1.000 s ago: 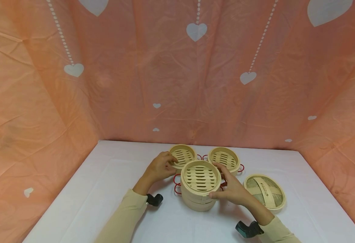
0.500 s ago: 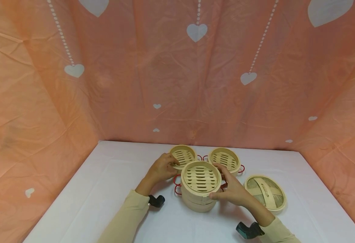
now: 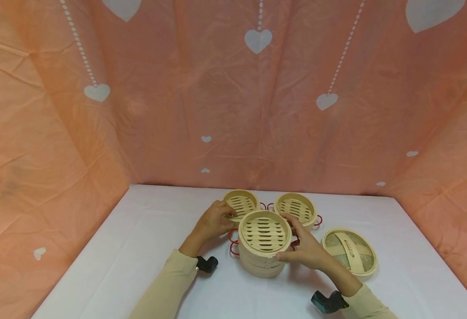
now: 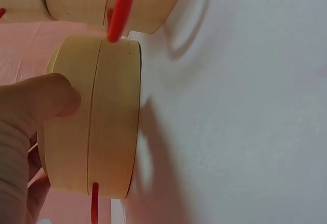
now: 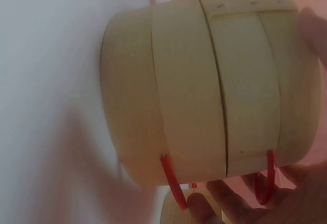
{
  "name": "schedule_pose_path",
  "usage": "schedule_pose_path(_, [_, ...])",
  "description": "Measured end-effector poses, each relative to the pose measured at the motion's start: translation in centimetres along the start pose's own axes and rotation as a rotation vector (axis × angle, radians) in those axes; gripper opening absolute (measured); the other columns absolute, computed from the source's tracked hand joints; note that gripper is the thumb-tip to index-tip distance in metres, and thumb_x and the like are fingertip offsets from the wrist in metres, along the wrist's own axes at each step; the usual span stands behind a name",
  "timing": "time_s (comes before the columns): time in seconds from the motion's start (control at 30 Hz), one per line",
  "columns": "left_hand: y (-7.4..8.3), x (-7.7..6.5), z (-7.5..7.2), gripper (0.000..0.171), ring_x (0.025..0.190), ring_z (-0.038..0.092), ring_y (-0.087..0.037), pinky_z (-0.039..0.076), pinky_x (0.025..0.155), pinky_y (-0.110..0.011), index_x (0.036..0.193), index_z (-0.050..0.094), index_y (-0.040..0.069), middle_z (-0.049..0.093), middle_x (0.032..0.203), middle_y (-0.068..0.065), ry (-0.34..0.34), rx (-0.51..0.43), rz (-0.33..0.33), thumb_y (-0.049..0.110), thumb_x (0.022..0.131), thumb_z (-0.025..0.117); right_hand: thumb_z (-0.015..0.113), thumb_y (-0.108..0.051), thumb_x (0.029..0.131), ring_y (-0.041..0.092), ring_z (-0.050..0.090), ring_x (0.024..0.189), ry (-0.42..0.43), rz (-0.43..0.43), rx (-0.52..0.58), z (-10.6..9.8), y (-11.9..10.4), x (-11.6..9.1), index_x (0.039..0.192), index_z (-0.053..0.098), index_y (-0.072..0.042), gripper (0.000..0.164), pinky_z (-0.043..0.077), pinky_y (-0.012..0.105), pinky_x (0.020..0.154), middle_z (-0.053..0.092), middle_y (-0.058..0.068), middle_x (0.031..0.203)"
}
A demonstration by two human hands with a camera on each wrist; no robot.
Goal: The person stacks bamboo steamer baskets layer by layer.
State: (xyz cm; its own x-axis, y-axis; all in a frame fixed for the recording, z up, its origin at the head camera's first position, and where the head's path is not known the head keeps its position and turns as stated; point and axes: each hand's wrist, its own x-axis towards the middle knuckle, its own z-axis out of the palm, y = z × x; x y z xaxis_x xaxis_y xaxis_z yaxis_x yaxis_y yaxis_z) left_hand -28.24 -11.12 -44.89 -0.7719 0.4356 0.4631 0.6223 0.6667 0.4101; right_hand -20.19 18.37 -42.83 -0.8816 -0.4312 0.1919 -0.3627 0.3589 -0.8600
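Two bamboo steamer baskets stand stacked in the middle, the slatted upper basket (image 3: 264, 232) on top of the lower basket (image 3: 259, 269). The right hand (image 3: 307, 248) grips the upper basket from the right, thumb near its front and fingers round its far side. In the right wrist view, fingers lie beside the red handles (image 5: 264, 185). Behind the stack to the left is another steamer basket (image 3: 239, 204). The left hand (image 3: 213, 220) pinches its near-left wall, thumb pressed outside and fingers over the rim; the left wrist view shows the thumb (image 4: 48, 97) on the wall.
A further steamer basket (image 3: 295, 209) with red handles stands at the back right. The woven bamboo lid (image 3: 350, 252) lies to the right, beyond the right hand. White cloth covers the table (image 3: 137, 230), and a peach curtain with hearts (image 3: 217, 110) hangs behind.
The left hand has shifted slightly to the right along the back-left basket, its fingers settling over the rim. The right hand and the stack stay in place.
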Motion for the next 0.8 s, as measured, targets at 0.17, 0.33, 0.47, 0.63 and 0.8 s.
schedule_pose_path(0.17, [0.01,0.13,0.09,0.022,0.084,0.051,-0.014,0.046,0.075,-0.029,0.086,0.071,0.014,0.058,0.082,0.003,0.011,0.007,0.03,0.016,0.068,0.084,0.088,-0.025,0.067,0.011,0.055,0.102,0.006,0.007,-0.013,-0.04,0.04,0.02,0.149,0.026,-0.011,0.104,0.052,0.028,0.071,0.049,0.017,0.133])
schedule_pose_path(0.33, [0.05,0.13,0.15,0.022,0.083,0.05,-0.014,0.045,0.074,-0.028,0.087,0.07,0.014,0.056,0.082,0.003,0.005,0.021,0.034,0.018,0.07,0.084,0.088,-0.025,0.066,0.012,0.055,0.101,0.008,0.012,-0.023,-0.02,0.02,0.06,0.148,0.026,-0.011,0.104,0.052,0.032,0.071,0.05,0.017,0.132])
schedule_pose_path(0.47, [0.05,-0.01,0.12,0.023,0.084,0.05,-0.014,0.046,0.074,-0.029,0.088,0.07,0.013,0.057,0.084,0.003,0.01,0.029,0.03,0.016,0.069,0.084,0.088,-0.025,0.066,0.014,0.055,0.101,0.007,0.024,-0.021,0.05,-0.06,0.09,0.149,0.026,-0.01,0.104,0.052,0.033,0.072,0.05,0.017,0.131])
schedule_pose_path(0.63, [0.01,-0.22,-0.01,0.025,0.085,0.05,-0.015,0.046,0.075,-0.03,0.091,0.071,0.013,0.057,0.086,0.002,0.024,0.038,0.019,0.01,0.068,0.081,0.088,-0.025,0.066,0.015,0.054,0.101,0.007,0.032,-0.02,0.13,-0.15,0.1,0.149,0.026,-0.01,0.104,0.052,0.033,0.074,0.05,0.017,0.131])
schedule_pose_path(0.8, [0.15,-0.37,-0.42,0.026,0.086,0.051,-0.018,0.046,0.076,-0.033,0.092,0.071,0.014,0.058,0.087,0.0,0.035,0.045,-0.009,0.009,0.067,0.077,0.088,-0.024,0.066,0.014,0.055,0.101,0.006,0.028,-0.012,0.13,-0.17,0.06,0.149,0.026,-0.01,0.104,0.052,0.033,0.074,0.05,0.017,0.131])
